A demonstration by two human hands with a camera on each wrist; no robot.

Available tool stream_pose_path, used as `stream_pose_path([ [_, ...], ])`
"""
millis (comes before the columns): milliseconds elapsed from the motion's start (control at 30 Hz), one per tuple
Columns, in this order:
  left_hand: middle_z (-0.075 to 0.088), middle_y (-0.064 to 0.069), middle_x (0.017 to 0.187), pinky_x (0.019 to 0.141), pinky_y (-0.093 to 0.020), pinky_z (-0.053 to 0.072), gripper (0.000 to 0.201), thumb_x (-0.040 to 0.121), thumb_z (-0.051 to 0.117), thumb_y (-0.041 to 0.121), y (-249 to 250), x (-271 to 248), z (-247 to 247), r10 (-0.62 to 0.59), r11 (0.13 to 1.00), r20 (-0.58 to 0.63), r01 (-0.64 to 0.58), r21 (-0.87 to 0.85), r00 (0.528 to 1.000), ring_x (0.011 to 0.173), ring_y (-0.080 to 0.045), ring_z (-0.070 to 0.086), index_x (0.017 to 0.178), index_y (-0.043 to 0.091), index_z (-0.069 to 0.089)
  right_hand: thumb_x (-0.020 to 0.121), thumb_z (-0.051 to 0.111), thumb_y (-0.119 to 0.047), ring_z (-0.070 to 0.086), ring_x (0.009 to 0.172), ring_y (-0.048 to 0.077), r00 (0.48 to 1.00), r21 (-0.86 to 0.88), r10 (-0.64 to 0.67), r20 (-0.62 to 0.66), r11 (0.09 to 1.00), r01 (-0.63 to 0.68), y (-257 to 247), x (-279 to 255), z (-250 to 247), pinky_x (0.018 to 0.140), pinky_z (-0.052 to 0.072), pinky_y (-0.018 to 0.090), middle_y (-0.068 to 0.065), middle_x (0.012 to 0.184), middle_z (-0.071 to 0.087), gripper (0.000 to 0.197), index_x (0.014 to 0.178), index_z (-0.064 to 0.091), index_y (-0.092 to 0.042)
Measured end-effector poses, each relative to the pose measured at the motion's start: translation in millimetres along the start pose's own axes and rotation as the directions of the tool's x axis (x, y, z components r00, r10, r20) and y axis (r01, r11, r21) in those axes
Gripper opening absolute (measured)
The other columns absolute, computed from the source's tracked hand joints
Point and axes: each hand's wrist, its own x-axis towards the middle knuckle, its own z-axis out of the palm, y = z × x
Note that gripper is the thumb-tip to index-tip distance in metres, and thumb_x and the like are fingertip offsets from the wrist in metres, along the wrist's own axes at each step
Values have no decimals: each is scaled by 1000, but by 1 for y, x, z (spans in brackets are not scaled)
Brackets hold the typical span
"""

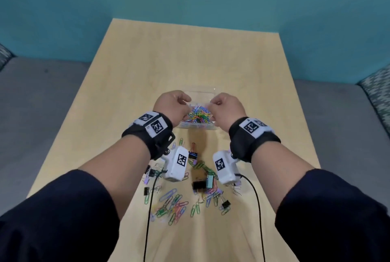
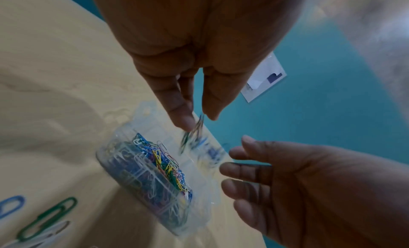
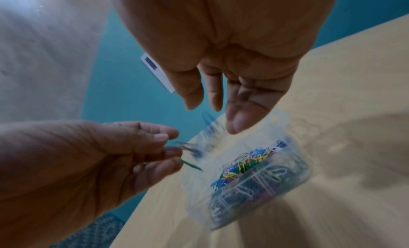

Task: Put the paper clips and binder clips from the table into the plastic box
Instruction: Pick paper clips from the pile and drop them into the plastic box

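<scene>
Both hands are parked over the plastic box (image 1: 197, 127) in the middle of the head view. The left hand (image 1: 172, 106) has a few paper clips (image 2: 194, 129) at its thumb and forefinger, blurred, so they look to be slipping out or only just pinched. The right hand (image 1: 226, 107) looks loosely spread in both wrist views and I can't see anything in it. There are blurred streaks under it, maybe clips falling, hard to tell.

The box sits on the table (image 1: 190, 61) and it's already heaped with coloured clips, so new ones could bounce off the pile and skip over the low clear wall. Clips also hook each other, so one could hang off a finger and get dragged out.

Lots left too: the loose paper clips (image 1: 173, 204) and black binder clips (image 1: 199, 184) are scattered across the lower centre of the frame, under the wrists. The dangling cables (image 1: 150, 198) could sweep some about, my guess.
</scene>
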Motion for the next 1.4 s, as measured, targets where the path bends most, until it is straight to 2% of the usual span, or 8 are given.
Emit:
stream_pose_path([
  [133, 60, -1, 89, 79, -47, 56, 18, 84, 63, 2, -17, -31, -17, 25, 999, -33, -24, 46, 999, 71, -25, 61, 98, 14, 66, 85, 54, -24, 64, 80, 23, 997, -88, -76, -14, 993, 75, 21, -37, -14, 75, 55, 43, 0, 84, 67, 9, 88, 63, -20],
  [300, 62, 7, 91, 75, -28, 48, 12, 85, 61, 19, -86, -128, -36, 28, 896, 80, -61, 440, 996, 79, -11, 61, 94, 24, 67, 92, 47, -20, 57, 79, 14, 978, -345, -89, 190, 926, 151, 97, -140, -8, 74, 48, 34, -5, 89, 60, 13, 90, 60, -22],
  [500, 47, 9, 85, 63, -32, 46, 16, 75, 54, 34, -160, -219, -22, -28, 774, 206, -110, 624, 978, 70, -17, 57, 88, 25, 57, 86, 44, -23, 50, 81, 12, 951, -384, -96, 294, 899, 209, 153, -218, 26, 70, 36, 23, -13, 92, 43, 18, 100, 56, -23],
  [633, 47, 6, 93, 70, -31, 43, 26, 75, 69, 18, -169, -226, -8, 10, 789, 128, -86, 608, 992, 80, -19, 53, 98, 20, 58, 87, 49, -18, 44, 72, 13, 975, -423, -36, 220, 897, 129, 150, -222, 38, 59, 30, 23, -9, 88, 42, 6, 85, 46, -23],
  [800, 45, 4, 98, 74, -33, 44, 28, 77, 66, 18, -163, -212, -1, 24, 782, 75, -65, 619, 997, 89, -23, 53, 104, 20, 55, 91, 50, -27, 49, 73, 17, 999, -427, -1, 46, 904, 21, 142, -208, 33, 63, 39, 33, -6, 88, 45, 11, 86, 43, -22],
  [1033, 45, -1, 112, 85, -32, 44, 42, 84, 62, 21, -157, -197, 4, 3, 765, 89, -60, 641, 996, 100, -23, 51, 126, 20, 53, 93, 48, -24, 53, 74, 22, 1000, -507, 18, 11, 862, -10, 136, -175, 28, 66, 48, 36, -1, 93, 48, 5, 92, 48, -19],
  [1200, 47, -3, 110, 80, -33, 45, 45, 79, 66, 19, -161, -202, 6, 83, 699, 125, -147, 700, 989, 95, -26, 49, 122, 17, 54, 93, 49, -25, 51, 75, 22, 995, -493, -67, 68, 865, 92, 142, -199, 22, 64, 40, 34, -1, 95, 45, 8, 96, 50, -18],
  [1400, 51, -5, 110, 81, -37, 48, 59, 73, 74, 21, -160, -203, 17, 165, 632, 166, -233, 739, 972, 94, -28, 47, 128, 18, 51, 86, 56, -23, 50, 100, 25, 997, -434, -40, 70, 898, 67, 145, -204, 49, 81, 45, 35, 2, 111, 45, 32, 117, 51, -18],
])
